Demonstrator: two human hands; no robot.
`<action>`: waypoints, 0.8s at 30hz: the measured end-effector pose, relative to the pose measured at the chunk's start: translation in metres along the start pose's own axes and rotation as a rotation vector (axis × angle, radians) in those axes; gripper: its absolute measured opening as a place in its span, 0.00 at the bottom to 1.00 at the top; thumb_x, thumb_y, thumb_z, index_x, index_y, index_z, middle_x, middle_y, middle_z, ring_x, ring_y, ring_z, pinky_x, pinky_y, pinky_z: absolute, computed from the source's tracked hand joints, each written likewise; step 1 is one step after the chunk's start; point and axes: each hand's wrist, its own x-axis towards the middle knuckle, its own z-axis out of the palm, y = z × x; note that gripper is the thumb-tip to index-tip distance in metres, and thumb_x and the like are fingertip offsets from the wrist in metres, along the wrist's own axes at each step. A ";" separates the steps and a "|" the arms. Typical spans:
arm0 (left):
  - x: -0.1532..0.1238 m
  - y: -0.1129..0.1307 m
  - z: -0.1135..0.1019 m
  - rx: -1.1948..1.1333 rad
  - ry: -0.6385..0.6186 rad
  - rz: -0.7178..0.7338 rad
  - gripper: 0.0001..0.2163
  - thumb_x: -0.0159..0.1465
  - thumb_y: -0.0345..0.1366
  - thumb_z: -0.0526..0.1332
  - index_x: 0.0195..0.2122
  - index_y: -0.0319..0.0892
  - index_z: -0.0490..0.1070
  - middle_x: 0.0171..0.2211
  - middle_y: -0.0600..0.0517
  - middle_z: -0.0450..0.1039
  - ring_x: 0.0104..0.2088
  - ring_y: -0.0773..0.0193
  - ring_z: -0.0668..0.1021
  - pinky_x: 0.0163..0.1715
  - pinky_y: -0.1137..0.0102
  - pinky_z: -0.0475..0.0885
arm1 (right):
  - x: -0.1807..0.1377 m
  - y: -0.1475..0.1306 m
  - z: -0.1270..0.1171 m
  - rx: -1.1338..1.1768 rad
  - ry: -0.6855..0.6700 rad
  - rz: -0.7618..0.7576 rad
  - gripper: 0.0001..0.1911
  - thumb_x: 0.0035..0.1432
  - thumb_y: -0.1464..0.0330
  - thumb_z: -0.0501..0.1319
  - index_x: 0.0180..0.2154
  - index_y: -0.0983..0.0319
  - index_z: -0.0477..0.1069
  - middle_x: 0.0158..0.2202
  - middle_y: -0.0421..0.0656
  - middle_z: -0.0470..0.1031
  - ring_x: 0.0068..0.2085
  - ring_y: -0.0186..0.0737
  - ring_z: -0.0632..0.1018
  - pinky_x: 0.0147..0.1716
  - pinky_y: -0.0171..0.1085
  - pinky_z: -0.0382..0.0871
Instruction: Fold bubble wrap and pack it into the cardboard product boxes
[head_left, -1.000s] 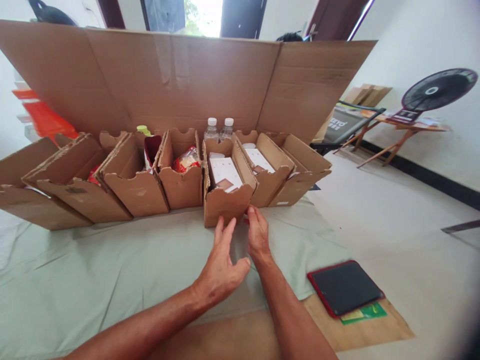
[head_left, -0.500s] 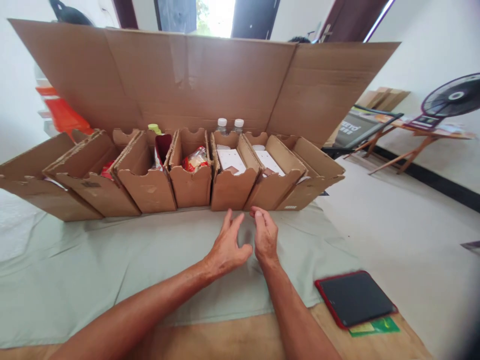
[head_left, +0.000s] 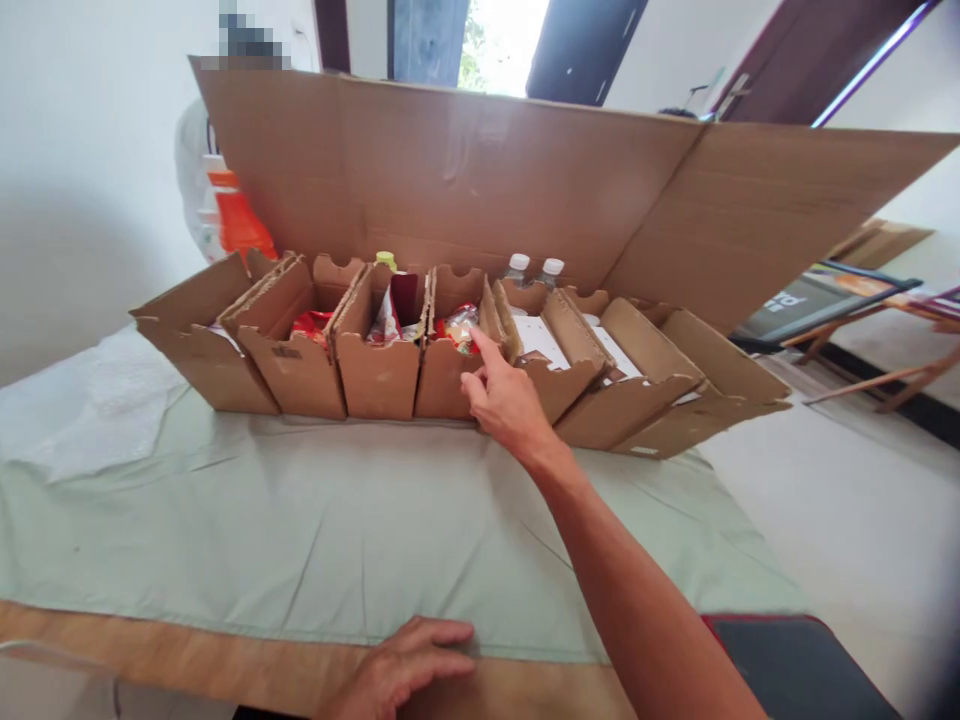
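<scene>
My right hand (head_left: 508,398) reaches forward to the front of the middle cardboard bin (head_left: 442,382), its index finger stretched out and nothing held. The fingertip is by a clear and red snack packet (head_left: 459,324) inside that bin; whether it touches the packet I cannot tell. Low in the view, my left hand (head_left: 405,668) rests at the table's near edge with fingers extended and apart, holding nothing. To the right of the middle bin, another bin (head_left: 559,395) contains a white box (head_left: 541,342). A bin on the left holds a red packet (head_left: 311,324).
Several bins stand in a row before a tall cardboard panel (head_left: 510,165). Two white-capped bottles (head_left: 551,268) show behind them. A pale green cloth (head_left: 315,520) covers the table; bubble wrap (head_left: 97,395) lies left. A dark tablet with a red edge (head_left: 802,665) is front right.
My right hand has moved forward to the middle bin, index finger out. My left hand has drawn back to the near edge. The view has shifted left.
</scene>
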 end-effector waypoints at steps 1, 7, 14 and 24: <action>0.002 0.004 -0.002 -0.003 0.000 0.015 0.28 0.62 0.60 0.62 0.59 0.51 0.75 0.61 0.39 0.73 0.59 0.46 0.77 0.57 0.52 0.72 | 0.010 0.000 0.004 -0.068 -0.005 0.015 0.26 0.56 0.70 0.57 0.57 0.56 0.73 0.24 0.39 0.77 0.27 0.43 0.75 0.33 0.39 0.66; -0.002 0.040 -0.020 -0.044 0.131 -0.057 0.20 0.62 0.46 0.65 0.55 0.49 0.77 0.60 0.42 0.74 0.59 0.47 0.77 0.59 0.54 0.71 | -0.011 -0.009 0.009 -0.179 0.039 0.016 0.09 0.57 0.70 0.56 0.33 0.56 0.75 0.23 0.43 0.75 0.27 0.45 0.75 0.30 0.38 0.59; -0.021 0.059 -0.064 0.064 0.622 -0.161 0.14 0.68 0.39 0.59 0.52 0.47 0.77 0.63 0.43 0.69 0.51 0.52 0.79 0.52 0.58 0.76 | -0.159 -0.022 -0.051 -0.058 -0.027 -0.246 0.11 0.63 0.69 0.57 0.41 0.51 0.78 0.31 0.41 0.81 0.29 0.44 0.79 0.30 0.39 0.69; 0.012 0.088 -0.070 0.045 0.638 -0.140 0.32 0.65 0.39 0.64 0.70 0.49 0.58 0.69 0.44 0.60 0.65 0.47 0.69 0.64 0.52 0.67 | -0.281 0.044 -0.118 0.173 0.568 0.435 0.26 0.59 0.58 0.67 0.59 0.50 0.72 0.54 0.50 0.80 0.52 0.57 0.80 0.49 0.52 0.76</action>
